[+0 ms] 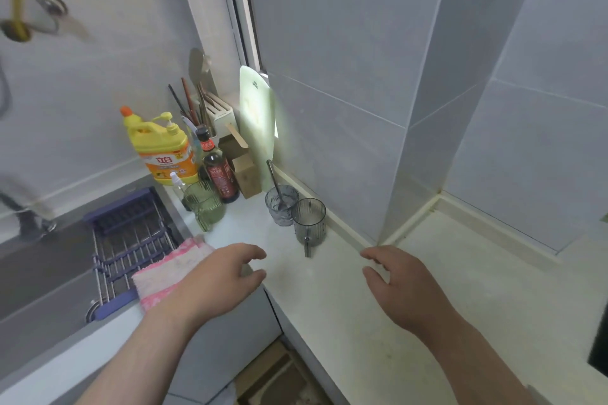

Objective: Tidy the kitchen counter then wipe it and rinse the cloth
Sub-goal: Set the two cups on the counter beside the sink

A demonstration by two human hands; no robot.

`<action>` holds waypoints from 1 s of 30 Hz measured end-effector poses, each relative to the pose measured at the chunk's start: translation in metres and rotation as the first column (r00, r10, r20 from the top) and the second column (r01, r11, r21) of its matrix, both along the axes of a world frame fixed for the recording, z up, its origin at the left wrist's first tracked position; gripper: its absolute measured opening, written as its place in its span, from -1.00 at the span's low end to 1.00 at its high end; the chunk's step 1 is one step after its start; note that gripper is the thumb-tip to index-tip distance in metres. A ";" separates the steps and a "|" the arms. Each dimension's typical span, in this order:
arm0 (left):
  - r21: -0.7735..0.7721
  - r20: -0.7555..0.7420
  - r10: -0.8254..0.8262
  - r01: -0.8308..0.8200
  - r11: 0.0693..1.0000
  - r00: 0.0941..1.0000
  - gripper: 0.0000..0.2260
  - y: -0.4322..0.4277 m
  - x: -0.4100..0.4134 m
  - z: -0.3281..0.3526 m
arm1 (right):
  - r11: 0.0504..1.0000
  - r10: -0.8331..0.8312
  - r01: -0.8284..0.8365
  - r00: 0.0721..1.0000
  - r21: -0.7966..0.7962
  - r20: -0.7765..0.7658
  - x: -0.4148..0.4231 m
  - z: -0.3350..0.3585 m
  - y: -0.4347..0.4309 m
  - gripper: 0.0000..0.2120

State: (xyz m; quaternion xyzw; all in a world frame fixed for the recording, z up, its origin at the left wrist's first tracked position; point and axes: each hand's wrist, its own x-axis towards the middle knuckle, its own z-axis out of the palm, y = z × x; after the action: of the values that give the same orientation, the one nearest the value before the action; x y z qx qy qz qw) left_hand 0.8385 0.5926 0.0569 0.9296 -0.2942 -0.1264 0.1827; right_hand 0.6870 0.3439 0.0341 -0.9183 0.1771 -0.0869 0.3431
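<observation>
A pink and white cloth (164, 273) lies at the sink's edge on the white counter (329, 299). My left hand (217, 283) hovers just right of the cloth, fingers loosely curled, holding nothing. My right hand (408, 286) hovers over the counter near the wall's corner, also holding nothing. Two grey ribbed glass mugs stand ahead of my hands: the near one (308, 222) has its handle toward me, the far one (281, 204) holds a spoon. A green ribbed glass (205, 205) stands left of them.
A yellow detergent bottle (164, 148), a dark sauce bottle (218, 174), a small cardboard box (241, 164), a utensil holder (210, 115) and a pale cutting board (258, 128) crowd the back corner. A steel sink (39, 273) with a purple-edged wire rack (128, 240) lies left.
</observation>
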 end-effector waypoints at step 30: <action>-0.341 0.017 -0.142 0.140 0.930 0.990 -0.84 0.171 -0.103 0.059 | 0.936 -0.257 0.233 0.964 -0.264 -0.061 -0.194 0.076 0.182 -0.72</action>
State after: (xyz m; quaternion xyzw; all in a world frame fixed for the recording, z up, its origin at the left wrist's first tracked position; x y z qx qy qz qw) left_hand 0.7358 0.7636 0.1156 0.8598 -0.3768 -0.0903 0.3326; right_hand 0.4931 0.5262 0.1101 -0.9284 0.2938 -0.1076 0.2003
